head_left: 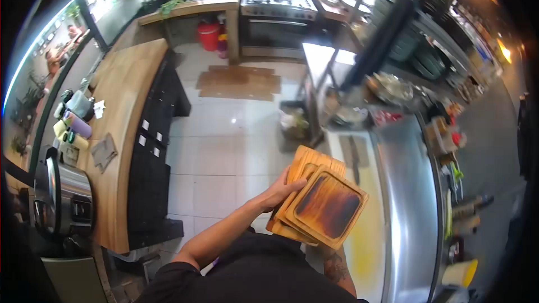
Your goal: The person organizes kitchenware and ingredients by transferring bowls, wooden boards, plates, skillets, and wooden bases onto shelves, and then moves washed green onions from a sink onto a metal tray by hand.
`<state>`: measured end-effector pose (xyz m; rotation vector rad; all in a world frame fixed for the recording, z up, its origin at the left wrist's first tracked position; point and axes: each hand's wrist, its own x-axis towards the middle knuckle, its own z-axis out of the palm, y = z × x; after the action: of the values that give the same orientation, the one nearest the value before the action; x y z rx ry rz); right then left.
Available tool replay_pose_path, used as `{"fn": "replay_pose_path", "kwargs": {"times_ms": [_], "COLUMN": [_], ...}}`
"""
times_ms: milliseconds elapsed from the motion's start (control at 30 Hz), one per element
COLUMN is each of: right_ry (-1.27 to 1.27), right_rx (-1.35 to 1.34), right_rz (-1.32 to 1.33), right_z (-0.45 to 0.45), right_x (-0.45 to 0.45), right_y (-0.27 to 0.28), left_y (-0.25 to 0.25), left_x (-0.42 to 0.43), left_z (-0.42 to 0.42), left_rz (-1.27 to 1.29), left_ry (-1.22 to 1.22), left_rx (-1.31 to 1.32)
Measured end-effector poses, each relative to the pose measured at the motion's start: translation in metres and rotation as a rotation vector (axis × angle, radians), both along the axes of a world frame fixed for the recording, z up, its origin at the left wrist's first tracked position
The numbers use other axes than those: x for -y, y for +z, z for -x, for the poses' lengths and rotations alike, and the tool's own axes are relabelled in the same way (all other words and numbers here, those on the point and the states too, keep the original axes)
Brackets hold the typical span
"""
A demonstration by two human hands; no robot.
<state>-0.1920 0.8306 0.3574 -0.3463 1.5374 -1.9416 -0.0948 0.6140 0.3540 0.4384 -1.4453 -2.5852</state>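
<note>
My left hand point(282, 189) grips a stack of wooden serving boards from the left side, thumb on top. The top board point(330, 206) has a raised rim and a squarish recess scorched dark brown. Several more boards stick out beneath it, such as the lighter one point(312, 159) at the far side. My right forearm comes up under the near edge of the stack; the right hand itself is hidden by the boards. Just beyond the stack, a knife point(353, 160) lies on a yellow-stained white cutting board point(368, 235).
A steel counter point(407, 213) runs along the right. To the left, a wooden counter point(120, 134) carries bottles, a grey cloth point(104, 152) and a rice cooker point(64, 202). A stove point(278, 19), red bucket point(208, 36), flattened cardboard point(238, 82) and bin point(293, 129) are farther off.
</note>
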Motion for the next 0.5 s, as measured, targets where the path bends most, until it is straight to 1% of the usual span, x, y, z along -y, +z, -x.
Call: {"fn": "replay_pose_path", "kwargs": {"times_ms": [100, 167, 233, 267, 300, 367, 400, 433, 500], "right_ry": [0.144, 0.215, 0.272, 0.302, 0.328, 0.384, 0.414, 0.433, 0.483], "right_rx": [0.040, 0.068, 0.090, 0.100, 0.112, 0.126, 0.132, 0.133, 0.138], "right_rz": [-0.014, -0.022, -0.028, -0.026, -0.017, -0.008, -0.002, 0.003, 0.015], "right_z": [0.009, 0.023, 0.041, 0.052, 0.066, 0.098, 0.118, 0.139, 0.182], "right_x": [0.110, 0.172, 0.231, 0.261, 0.293, 0.357, 0.388, 0.421, 0.483], "right_y": [-0.010, -0.021, -0.038, -0.047, -0.055, -0.068, -0.070, -0.069, -0.062], "left_y": [0.013, 0.001, -0.016, -0.005, -0.012, -0.020, -0.016, -0.014, -0.012], "left_x": [0.097, 0.157, 0.213, 0.242, 0.271, 0.334, 0.364, 0.398, 0.451], "left_z": [-0.009, -0.001, 0.012, 0.020, 0.031, 0.056, 0.071, 0.091, 0.123], "left_rz": [-0.003, 0.023, -0.015, -0.011, -0.011, 0.114, 0.173, 0.186, 0.228], "left_ry": [0.064, 0.091, 0.152, 0.151, 0.148, 0.197, 0.182, 0.173, 0.217], "left_rx": [0.046, 0.089, 0.130, 0.141, 0.150, 0.204, 0.250, 0.258, 0.366]}}
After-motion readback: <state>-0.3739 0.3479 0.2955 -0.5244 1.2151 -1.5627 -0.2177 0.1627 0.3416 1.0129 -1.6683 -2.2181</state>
